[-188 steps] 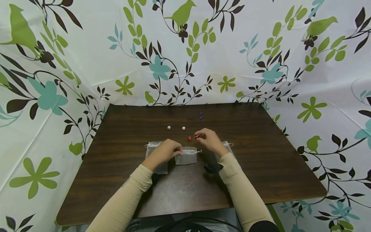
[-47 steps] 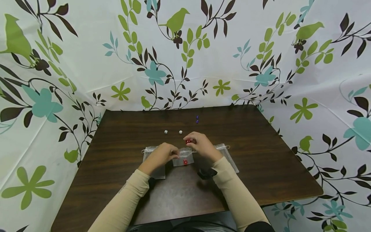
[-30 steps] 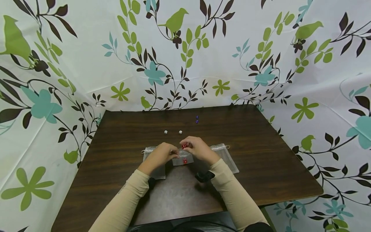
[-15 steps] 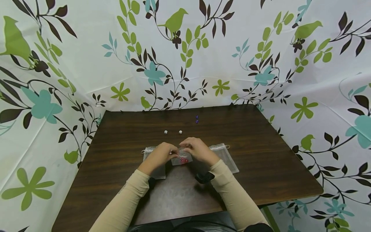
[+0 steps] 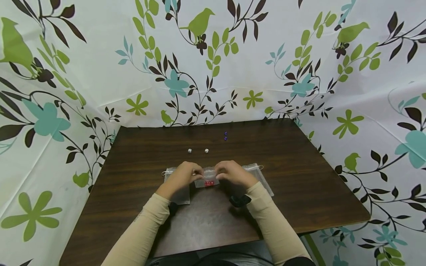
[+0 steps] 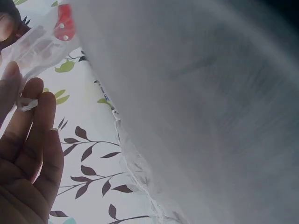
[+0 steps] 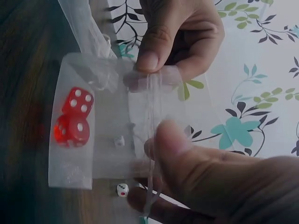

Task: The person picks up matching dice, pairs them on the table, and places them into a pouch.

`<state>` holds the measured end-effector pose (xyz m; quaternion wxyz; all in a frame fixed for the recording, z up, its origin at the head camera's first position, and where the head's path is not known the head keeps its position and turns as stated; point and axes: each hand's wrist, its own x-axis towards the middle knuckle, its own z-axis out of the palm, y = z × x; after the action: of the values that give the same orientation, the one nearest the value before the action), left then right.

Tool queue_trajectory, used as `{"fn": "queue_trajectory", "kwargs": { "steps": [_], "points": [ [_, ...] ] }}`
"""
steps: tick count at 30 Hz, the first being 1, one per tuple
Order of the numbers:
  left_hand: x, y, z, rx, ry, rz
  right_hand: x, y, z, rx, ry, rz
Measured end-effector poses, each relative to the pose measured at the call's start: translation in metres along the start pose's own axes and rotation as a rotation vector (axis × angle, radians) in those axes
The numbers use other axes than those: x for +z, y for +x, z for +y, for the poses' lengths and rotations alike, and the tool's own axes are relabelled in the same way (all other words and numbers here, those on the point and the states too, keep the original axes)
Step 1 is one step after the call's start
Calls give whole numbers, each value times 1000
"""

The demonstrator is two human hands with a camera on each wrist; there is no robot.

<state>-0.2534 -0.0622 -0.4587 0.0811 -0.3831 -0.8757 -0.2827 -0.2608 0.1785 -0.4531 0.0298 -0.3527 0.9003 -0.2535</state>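
Observation:
A small sheer drawstring bag (image 5: 210, 173) hangs between my hands, with two red dice (image 5: 209, 183) lying together at its bottom. My left hand (image 5: 182, 176) pinches the top edge on one side, thumb in front in the right wrist view. At the other side, my right hand (image 7: 205, 172) grips the mouth of the bag between thumb and fingers. The red dice (image 7: 77, 119) show clearly through the fabric in the right wrist view. Part of the left hand (image 6: 32, 154) appears in the left wrist view, with a bit of the bag at its fingertips.
Two white dice, one left (image 5: 189, 150) and one right (image 5: 206, 150), lie beyond the hands on the brown table (image 5: 149, 147). Two blue dice (image 5: 225, 136) sit farther back. Another sheer bag (image 5: 181, 195) lies under the left forearm, and a third bag (image 5: 263, 181) lies right.
The second red die has gone from my right fingers into the bag, beside the first. My right hand has since shifted slightly right and now grips the bag's mouth. White and blue dice stay put.

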Motion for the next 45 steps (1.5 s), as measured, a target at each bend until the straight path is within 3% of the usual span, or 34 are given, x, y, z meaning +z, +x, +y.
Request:
{"fn": "queue_trajectory", "kwargs": {
  "steps": [8, 14, 22, 28, 35, 41, 45],
  "points": [
    [-10, 0, -1, -12, -60, 34, -8, -2, -2, 43, 97, 96],
    [-22, 0, 0, -102, -197, 26, -18, -4, -6, 31, 189, 149],
    [-29, 0, -2, -145, -323, -3, -24, -3, -11, 78, 296, 143],
    [-25, 1, -9, -156, -332, -16, -21, -1, -6, 115, 359, 136],
    [-22, 3, -13, -164, -319, -23, -17, 1, 2, 116, 317, 141],
    [-23, 4, -14, -205, -338, -40, -16, 0, 8, 131, 227, 145],
    [-25, 5, -14, -226, -333, -48, -16, 0, 10, 156, 227, 160]
  ]
}}
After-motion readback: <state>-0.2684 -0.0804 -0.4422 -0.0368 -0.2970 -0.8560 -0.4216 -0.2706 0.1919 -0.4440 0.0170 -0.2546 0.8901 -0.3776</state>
